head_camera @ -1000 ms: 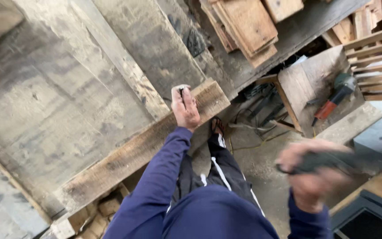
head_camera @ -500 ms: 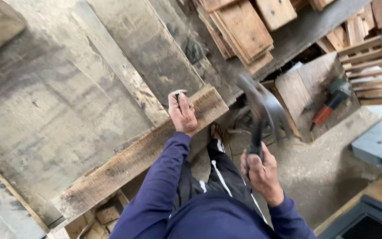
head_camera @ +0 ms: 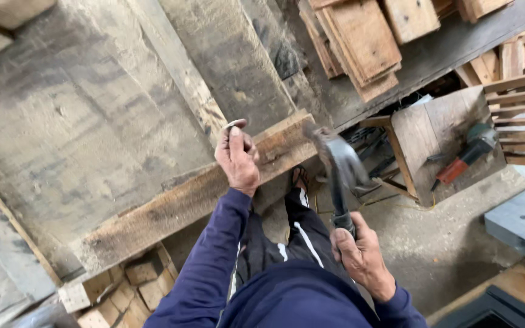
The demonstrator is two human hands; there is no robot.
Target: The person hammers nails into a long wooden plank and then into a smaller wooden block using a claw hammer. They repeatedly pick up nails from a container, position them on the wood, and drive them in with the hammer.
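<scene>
Your left hand (head_camera: 237,159) rests on the upper face of the weathered plank (head_camera: 202,194), near its far end. The fingers are bent together, and the thumb and forefinger pinch a small pale object at the fingertips; it is too small to identify. The plank lies along the near edge of the worn wooden counter (head_camera: 92,121), running from the lower left toward the upper right.

Your right hand (head_camera: 360,258) is wrapped tight around the handle of the hammer (head_camera: 338,170), fingers fully curled. The hammer is raised to the right of the plank's far end, its blurred metal head close to that end of the plank and just right of your left hand. It cannot be determined whether the head touches the wood.

Below the plank's far end, your legs in dark trousers with white stripes and one foot are visible over the concrete floor (head_camera: 445,243). Right of the plank, a wooden box (head_camera: 432,130) holds a power tool (head_camera: 466,155) with a red and green body. Beyond the plank's far end, a stack of short boards (head_camera: 360,42) lies on the counter. Under the plank's near end, cut wood blocks (head_camera: 135,282) are piled.
</scene>
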